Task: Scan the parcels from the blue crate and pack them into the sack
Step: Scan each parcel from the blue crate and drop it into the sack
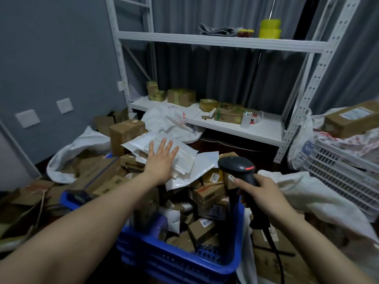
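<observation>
Left arm stretched forward, left hand (pixel 162 160) with fingers splayed straight over a glossy white mailer (pixel 182 160) at twelve o'clock atop the blue crate (pixel 184 261), heaped with cardboard parcels (pixel 203 228). Right hand (pixel 264 193) wraps the black scanner (pixel 238 169). Crumpled woven sack (pixel 307 193) at three o'clock.

Bare forearms (pixel 88 220); left hand (pixel 161 163), right hand (pixel 264 193)

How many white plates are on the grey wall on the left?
3. A lower-left plate, a middle plate up and right of it, and a smaller plate by the rack, at its left upright. The piled parcels may hide more.
</observation>
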